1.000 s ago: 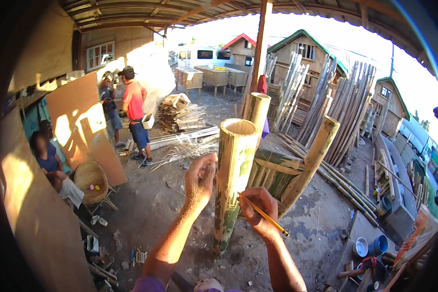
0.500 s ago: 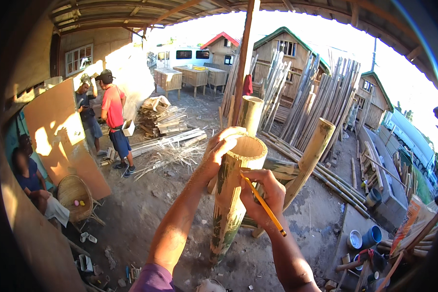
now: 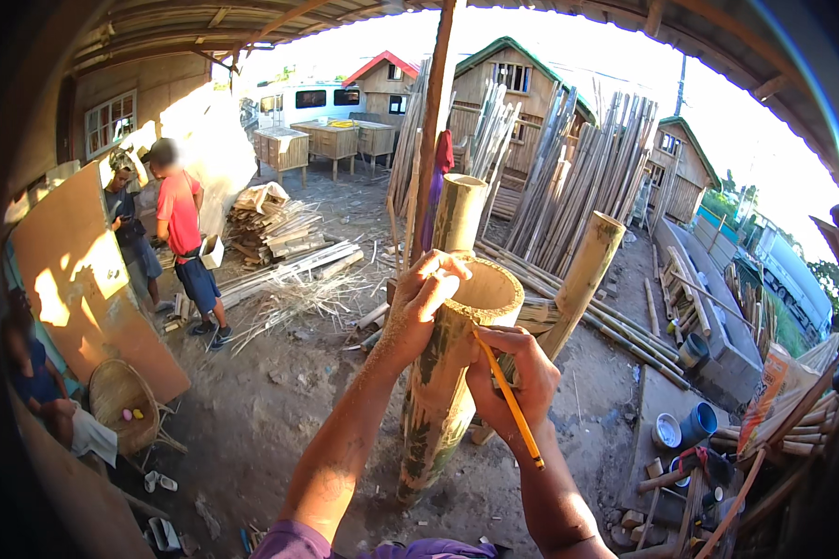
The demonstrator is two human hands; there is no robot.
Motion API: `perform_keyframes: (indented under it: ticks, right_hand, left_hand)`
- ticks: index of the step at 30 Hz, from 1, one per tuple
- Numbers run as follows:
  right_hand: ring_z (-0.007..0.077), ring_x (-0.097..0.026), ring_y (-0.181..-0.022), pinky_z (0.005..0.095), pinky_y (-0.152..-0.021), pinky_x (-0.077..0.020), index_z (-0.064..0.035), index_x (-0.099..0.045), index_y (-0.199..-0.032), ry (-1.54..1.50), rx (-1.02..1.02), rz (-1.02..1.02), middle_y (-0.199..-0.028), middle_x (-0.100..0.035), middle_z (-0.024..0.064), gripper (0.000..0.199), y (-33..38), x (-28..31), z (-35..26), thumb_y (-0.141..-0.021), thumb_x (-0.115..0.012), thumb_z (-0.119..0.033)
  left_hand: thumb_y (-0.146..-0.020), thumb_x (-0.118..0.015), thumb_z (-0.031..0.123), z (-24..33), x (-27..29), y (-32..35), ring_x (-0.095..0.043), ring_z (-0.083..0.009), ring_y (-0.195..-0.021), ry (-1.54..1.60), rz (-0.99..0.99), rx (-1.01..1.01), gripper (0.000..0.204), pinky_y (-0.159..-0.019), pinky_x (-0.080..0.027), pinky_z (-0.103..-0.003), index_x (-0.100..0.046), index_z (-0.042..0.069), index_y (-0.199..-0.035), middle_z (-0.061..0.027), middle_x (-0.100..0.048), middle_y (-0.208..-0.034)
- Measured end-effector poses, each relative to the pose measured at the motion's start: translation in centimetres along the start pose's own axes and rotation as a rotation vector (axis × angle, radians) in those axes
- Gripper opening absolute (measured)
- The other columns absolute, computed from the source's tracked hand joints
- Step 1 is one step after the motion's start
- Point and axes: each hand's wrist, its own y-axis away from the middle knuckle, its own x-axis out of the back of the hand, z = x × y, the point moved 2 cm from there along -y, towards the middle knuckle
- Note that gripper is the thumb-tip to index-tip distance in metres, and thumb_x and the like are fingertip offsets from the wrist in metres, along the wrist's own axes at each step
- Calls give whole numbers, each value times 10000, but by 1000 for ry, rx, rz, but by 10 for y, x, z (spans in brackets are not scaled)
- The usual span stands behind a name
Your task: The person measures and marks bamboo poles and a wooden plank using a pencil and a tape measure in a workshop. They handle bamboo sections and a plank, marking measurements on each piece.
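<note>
A thick upright bamboo post point(image 3: 440, 396), hollow at its sawn top, stands directly in front of me. My left hand point(image 3: 421, 296) is closed around the left side of its rim, thumb and fingers near the opening. Sawdust clings to the left wrist and forearm. In my right hand point(image 3: 515, 374) is a yellow pencil point(image 3: 522, 427), gripped near its point. The pencil's tip touches the post's outer wall just below the rim, on the side facing me. Its other end slants down toward my right forearm.
Two more bamboo posts point(image 3: 460, 210) point(image 3: 591, 270) rise behind. Long poles point(image 3: 629, 340) lie at right, near buckets point(image 3: 697, 424). Split bamboo point(image 3: 280, 233) is piled on the left. Two people point(image 3: 182, 233) stand beyond a leaning board point(image 3: 93, 279); another person sits by a wicker chair point(image 3: 121, 410).
My view has turned slightly to the right, so the background shifts left. The pencil tip stays just below the rim, and both hands keep nearly the same hold on post and pencil.
</note>
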Motion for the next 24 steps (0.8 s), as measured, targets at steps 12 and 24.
perform_keyframes:
  ticks: [12,24]
  right_hand:
    - [276,-702,-723,318,-671,-548,-11,-635,-924,118,-75,3,-861,-698,163,160,20,-11,-10,-789,-690,56]
    - [269,-721,-736,319,-659,-555,-10,-646,-917,151,-104,12,-846,-699,164,114,33,-15,-11,-823,-695,31]
  left_hand:
    - [-944,-507,30,1,1,0,-569,-231,-911,-71,-66,-119,108,-820,-450,-327,-596,-22,-977,-118,-591,-992]
    - [-944,-517,45,6,-1,0,-547,-189,-832,-100,-41,-183,92,-771,-445,-304,-575,-16,-907,-101,-562,-951]
